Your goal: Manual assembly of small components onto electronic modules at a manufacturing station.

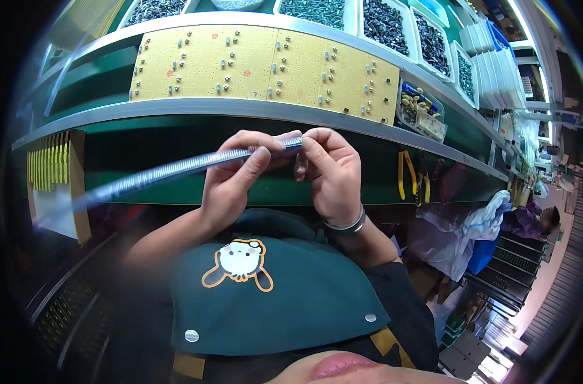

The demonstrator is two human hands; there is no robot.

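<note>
A long, clear plastic tube (170, 169) filled with a row of small parts slants up from the lower left to the middle of the view. My left hand (234, 168) is closed round it near its upper end, thumb on top. At that end the fingertips of my right hand (333, 168) are pinched together. Whether they grip the tube's tip or a small part from it is hidden by the fingers. Both hands are above the green bench surface (144, 144), just on the near side of the yellow circuit board panels (259, 64).
The panels, dotted with small parts, lie between metal rails (195, 105). Behind them stand white bins (384, 25) of loose components. A clear box (421, 110) of mixed parts sits at the panels' right. Yellow-handled pliers (406, 176) hang right; a wooden-sided holder (77, 185) stands left.
</note>
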